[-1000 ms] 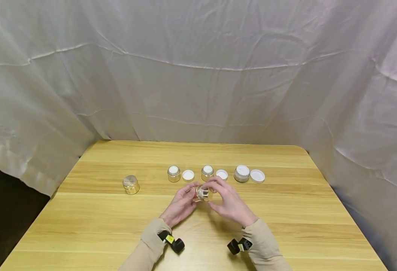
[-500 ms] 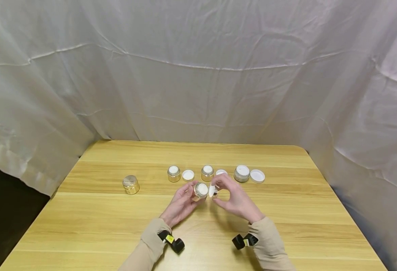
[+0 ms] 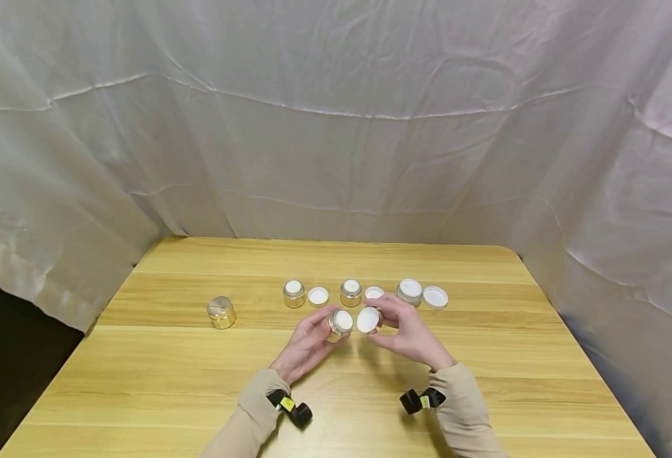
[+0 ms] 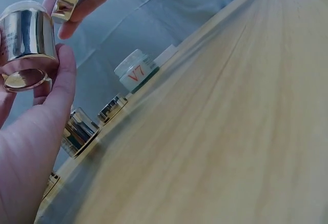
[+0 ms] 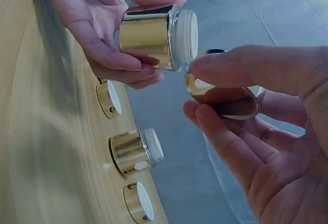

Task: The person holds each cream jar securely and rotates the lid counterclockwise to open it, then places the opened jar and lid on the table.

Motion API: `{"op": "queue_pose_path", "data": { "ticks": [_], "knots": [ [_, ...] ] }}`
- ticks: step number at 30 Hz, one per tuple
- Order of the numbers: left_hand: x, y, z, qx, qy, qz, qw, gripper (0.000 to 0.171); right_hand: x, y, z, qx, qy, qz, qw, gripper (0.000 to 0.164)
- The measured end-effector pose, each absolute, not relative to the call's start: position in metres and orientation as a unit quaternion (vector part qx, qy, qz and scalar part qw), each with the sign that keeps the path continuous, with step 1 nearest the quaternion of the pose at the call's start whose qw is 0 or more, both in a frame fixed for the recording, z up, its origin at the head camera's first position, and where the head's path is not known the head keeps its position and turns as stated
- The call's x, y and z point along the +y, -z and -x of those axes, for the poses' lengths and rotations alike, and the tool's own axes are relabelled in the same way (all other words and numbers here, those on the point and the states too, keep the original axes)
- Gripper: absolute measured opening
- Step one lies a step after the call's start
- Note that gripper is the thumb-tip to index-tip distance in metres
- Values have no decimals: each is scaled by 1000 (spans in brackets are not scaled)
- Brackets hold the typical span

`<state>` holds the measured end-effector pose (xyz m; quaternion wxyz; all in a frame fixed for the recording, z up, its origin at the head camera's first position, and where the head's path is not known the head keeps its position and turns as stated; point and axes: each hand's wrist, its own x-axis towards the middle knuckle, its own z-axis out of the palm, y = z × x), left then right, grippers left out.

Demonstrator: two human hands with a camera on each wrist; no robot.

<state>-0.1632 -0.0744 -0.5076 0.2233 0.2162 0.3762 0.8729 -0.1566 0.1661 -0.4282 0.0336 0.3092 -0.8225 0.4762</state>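
My left hand (image 3: 307, 346) grips a small gold cosmetic jar (image 3: 340, 324) above the table, its white top uncovered and tilted to the right. The right wrist view shows the gold body of this jar (image 5: 146, 37) and its threaded neck. Just right of it, my right hand (image 3: 407, 334) pinches a gold lid (image 3: 368, 320) by the rim between thumb and fingers, its white inside facing the head camera. Lid and jar are apart. Behind the hands stand two uncovered gold jars, the left jar (image 3: 294, 294) and the middle jar (image 3: 350, 293), each with an upturned lid to its right.
A closed gold jar (image 3: 221, 312) stands alone at the left. At the back right is a wider pale jar marked V7 (image 4: 137, 71), next to its upturned white lid (image 3: 436, 298). The wooden table (image 3: 542, 381) ends at a grey curtain (image 3: 336, 127).
The lid has come off the jar in my left hand. My right hand has drawn it rightward and turned its white inside upward. My left hand has stayed almost still.
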Motion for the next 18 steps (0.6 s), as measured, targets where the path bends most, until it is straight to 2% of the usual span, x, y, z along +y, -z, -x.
{"op": "queue_pose_path", "data": {
  "ticks": [5, 11, 18],
  "knots": [
    [-73, 508, 165, 369, -874, -216, 230, 53, 170, 429, 159, -821, -491, -290, -2, 56],
    [-72, 507, 165, 339, -881, -219, 245, 35, 173, 434, 162, -822, -501, -270, -15, 61],
    [-71, 507, 165, 356, -874, -233, 236, 32, 181, 447, 170, -827, -509, -239, -20, 66]
  ]
}}
